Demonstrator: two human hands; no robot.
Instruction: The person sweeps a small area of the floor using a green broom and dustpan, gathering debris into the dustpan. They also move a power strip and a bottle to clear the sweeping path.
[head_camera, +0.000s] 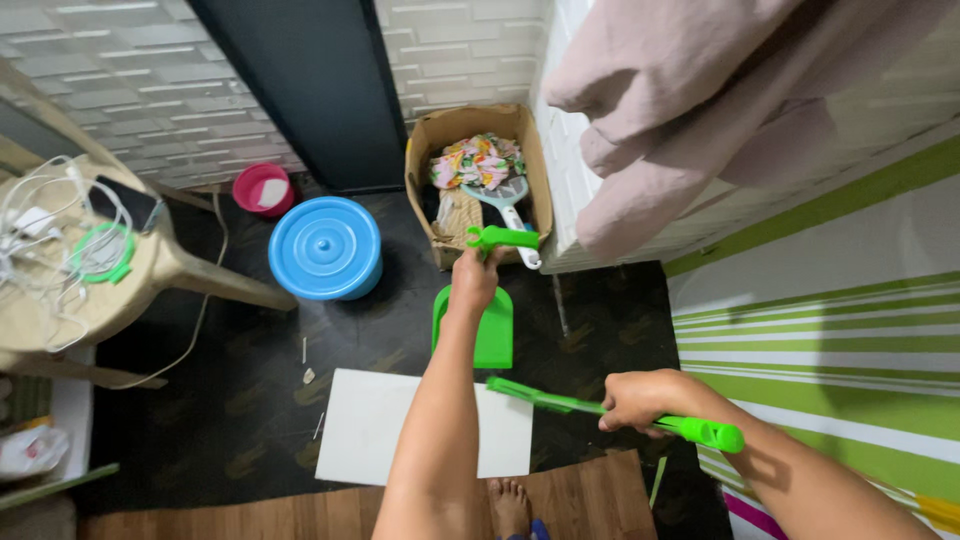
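Left hand (474, 278) grips the handle of an upright green dustpan (478, 328); right hand (634, 401) holds a green brush (600, 408) just beside it, over a white sheet (375, 425). Beyond the hands: cardboard box (478, 185), blue lidded bucket (325, 248).

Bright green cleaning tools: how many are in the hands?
2: a green dustpan, held by the left hand on the dark floor, and a green brush in the right hand. None seems hidden.

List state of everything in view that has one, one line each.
Left hand: closed on green dustpan handle, pan upright on floor.
Right hand: closed on green brush, angled down toward white sheet.
Blue bucket: lid on.
Cardboard box: open, stuffed with wrappers.
Pink tub: open.
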